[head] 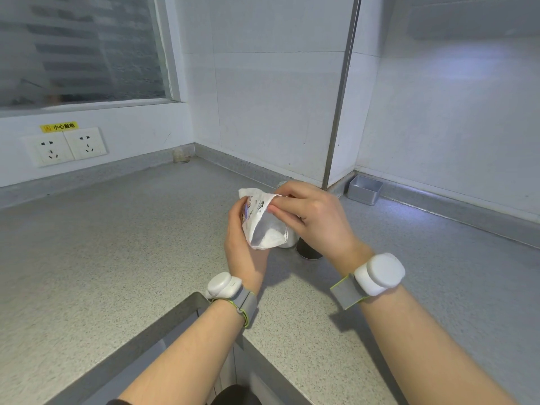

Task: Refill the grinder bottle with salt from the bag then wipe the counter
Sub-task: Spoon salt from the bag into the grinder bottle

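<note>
Plainly, both hands are clamped on the bag (pixel 258 209), close together above the counter (pixel 117 244). The left hand (pixel 244 241) wraps round the bag's left side from below. The right hand (pixel 315 220) pinches the edge of its mouth from the other side and pulls it open. The bag is held off the counter and tilted, its long axis running from the far top down toward the person. The open mouth faces back toward the camera and a little right, and white salt (pixel 273 238) shows low inside.

Just beneath the bag's lower end, and mostly hidden under the right hand, a dark round part stands on the counter. I take it to be the grinder bottle (pixel 308 251). It looks upright, but its opening cannot be seen. It lies nearer the right hand than the left, so pouring would likely mean swinging the bag's mouth down and to the right over it. I cannot tell whether the bag touches it.

Further out, a small metal tin (pixel 365 190) sits by the wall corner, and two wall sockets (pixel 64 146) are well off to the left.
</note>
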